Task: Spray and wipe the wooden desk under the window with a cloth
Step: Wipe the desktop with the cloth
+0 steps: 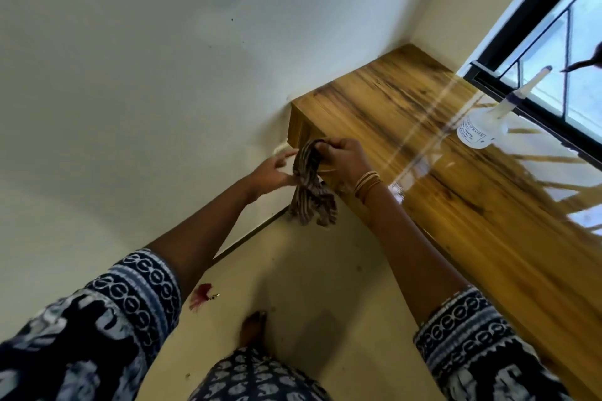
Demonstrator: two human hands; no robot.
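At the wooden desk [456, 146] edge, right hand [345, 161] grips the striped cloth [309, 185]; left hand [272, 172] touches it, fingers loose; spray bottle [479, 130] label unreadable

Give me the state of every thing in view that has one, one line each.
striped cloth: bunched, hanging off the desk's edge, held by both hands.
spray bottle: standing on the desk, untouched.
wooden desk: glossy, reflecting the window.
right hand: gripping the cloth's top.
left hand: touching the cloth, fingers spread.
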